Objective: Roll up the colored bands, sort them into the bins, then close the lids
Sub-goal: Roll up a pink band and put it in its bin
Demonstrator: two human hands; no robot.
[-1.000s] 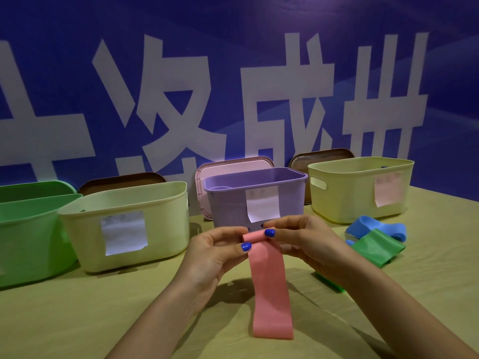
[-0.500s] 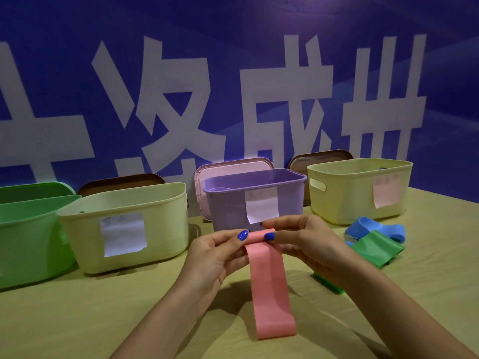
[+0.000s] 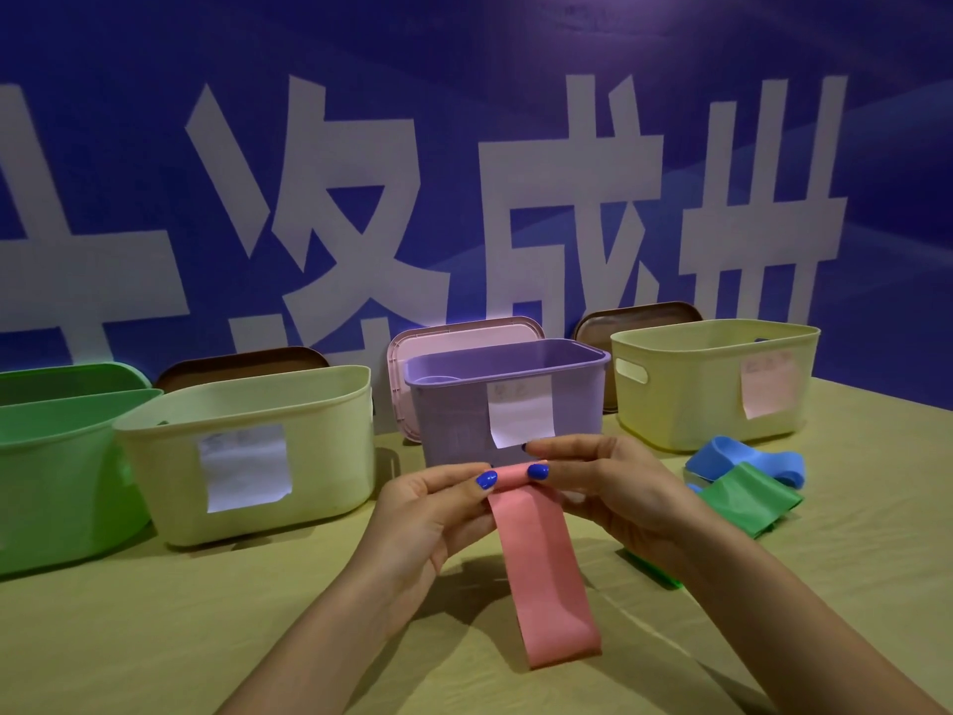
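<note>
A pink band [image 3: 546,570] hangs from both my hands above the table, its top end curled into a small roll between my thumbs. My left hand [image 3: 428,513] pinches the roll's left side and my right hand [image 3: 608,487] pinches its right side. The band's lower end rests on the table. Behind my hands stands the open purple bin [image 3: 577,405] with a white label. A blue band [image 3: 742,459] and a green band [image 3: 748,500] lie on the table to the right.
A green bin [image 3: 56,467] and a pale yellow bin [image 3: 247,456] stand at the left, another yellow bin [image 3: 711,384] at the right. A pink lid [image 3: 428,338] and two brown lids [image 3: 242,361] [image 3: 634,322] lean on the blue wall behind them.
The roll at the pink band's top has grown slightly. The band's loose tail has shortened and its lower end has drawn a little closer to my hands.
</note>
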